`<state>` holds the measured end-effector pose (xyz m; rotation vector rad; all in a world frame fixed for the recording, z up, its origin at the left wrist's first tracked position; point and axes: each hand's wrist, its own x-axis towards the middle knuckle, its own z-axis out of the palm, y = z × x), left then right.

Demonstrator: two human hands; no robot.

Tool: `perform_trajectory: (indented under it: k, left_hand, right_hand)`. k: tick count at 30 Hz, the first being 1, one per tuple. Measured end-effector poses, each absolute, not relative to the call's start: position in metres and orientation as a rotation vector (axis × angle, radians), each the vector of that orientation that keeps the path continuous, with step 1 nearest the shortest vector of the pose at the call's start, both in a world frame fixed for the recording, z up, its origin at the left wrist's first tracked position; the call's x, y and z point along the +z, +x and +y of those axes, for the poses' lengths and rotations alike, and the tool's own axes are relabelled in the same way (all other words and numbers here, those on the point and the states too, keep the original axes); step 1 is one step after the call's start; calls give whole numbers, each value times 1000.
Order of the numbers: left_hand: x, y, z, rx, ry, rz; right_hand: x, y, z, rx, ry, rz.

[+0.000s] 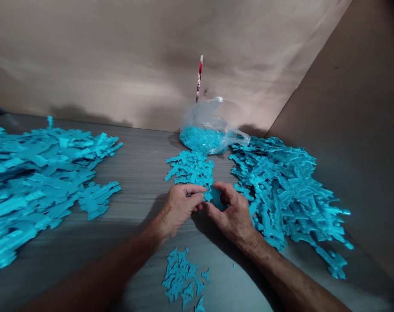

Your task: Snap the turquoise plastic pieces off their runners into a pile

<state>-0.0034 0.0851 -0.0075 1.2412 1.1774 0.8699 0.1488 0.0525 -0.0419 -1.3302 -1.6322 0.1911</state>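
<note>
Above the middle of the table my two hands are close together, fingertips nearly meeting. My left hand [184, 203] has thumb and forefinger pinched at the edge of a blue plastic piece, mostly covered by the fingers. Curled around the same spot is my right hand [233, 212], with the blue plastic piece [218, 198] showing between its thumb and forefinger. The piece's exact shape is blurred. Just beyond the hands lies a small heap of flat blue pieces [192, 167]. Nearer to me, small pointed blue pieces [180, 277] are scattered on the table.
A large pile of blue plastic pieces [37, 173] covers the left side. Another pile [284, 190] lies at right, by the side wall [353, 130]. A clear plastic bag [203, 134] of blue pieces rests at the back, below a red-and-white strip [199, 78].
</note>
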Motion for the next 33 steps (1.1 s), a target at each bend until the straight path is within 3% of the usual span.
perform_trajectory:
  k: [4,10,13,17,21,29,33]
  left_hand:
    - [-9,-2,86,859,1275,1196]
    - [-17,-15,108,971,1338,1258]
    - [-21,-30,125,1103,1563,1289]
    - [-20,-43,133,1075,2129,1486]
    - [-10,-39,124,1067,2273,1351]
    - [14,-35,99,177,2323,852]
    - [2,-39,92,-10,2406,732]
  right_hand:
    - [-43,148,52,140,-1330,-1643]
    - [-24,168,59,335,-1335,-1532]
    - [-17,191,68,216,-1520,-1500]
    - [-18,213,74,28,-1773,-1827]
    - [-17,223,68,-46,-1781,-2201]
    - [-16,234,60,79,-1729,-2473]
    - [-17,235,63,71,-1723,-2454]
